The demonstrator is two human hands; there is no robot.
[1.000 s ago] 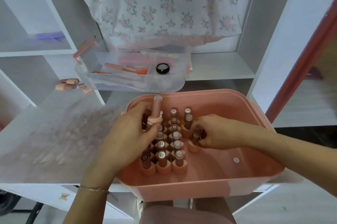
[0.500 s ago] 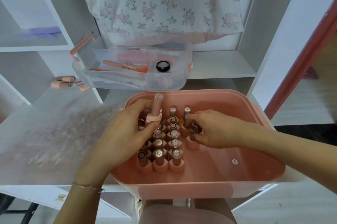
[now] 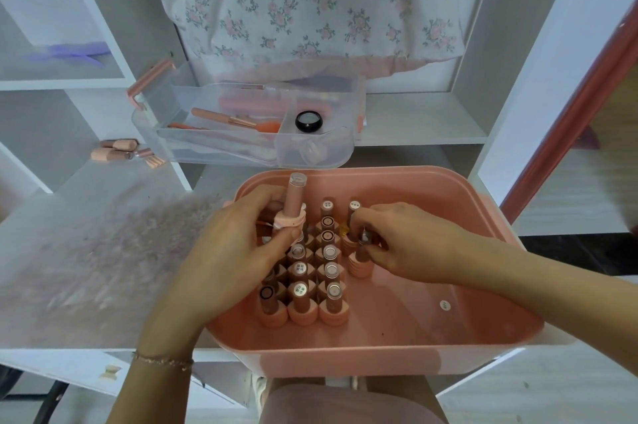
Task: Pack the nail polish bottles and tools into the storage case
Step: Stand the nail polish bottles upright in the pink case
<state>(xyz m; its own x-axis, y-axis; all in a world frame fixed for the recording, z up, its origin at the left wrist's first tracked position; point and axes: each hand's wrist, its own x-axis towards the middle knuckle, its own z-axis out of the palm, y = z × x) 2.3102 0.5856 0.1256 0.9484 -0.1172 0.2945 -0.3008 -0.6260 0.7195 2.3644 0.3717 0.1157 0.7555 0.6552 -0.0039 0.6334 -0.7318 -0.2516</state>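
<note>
The nail polish bottle (image 3: 360, 257) in the right hand (image 3: 404, 244) stands on the storage case (image 3: 397, 327) floor, at 3 o'clock of the packed rows; fingers pinch its cap. Best to slide it snug against its neighbours, upright. At 9 o'clock the left hand (image 3: 234, 251) grips a taller bottle (image 3: 293, 202) held aloft

My left hand (image 3: 234, 251) reaches in from the lower left, back of the hand up, fingers curled round a tall pink cylindrical nail polish bottle (image 3: 293, 202) that stands upright above my knuckles. A thin gold chain bracelet (image 3: 162, 360) circles that wrist. My right hand (image 3: 407, 244) comes in from the right, forearm bare, fingertips pinching the dark cap of a small peach nail polish bottle (image 3: 362, 251).
</note>
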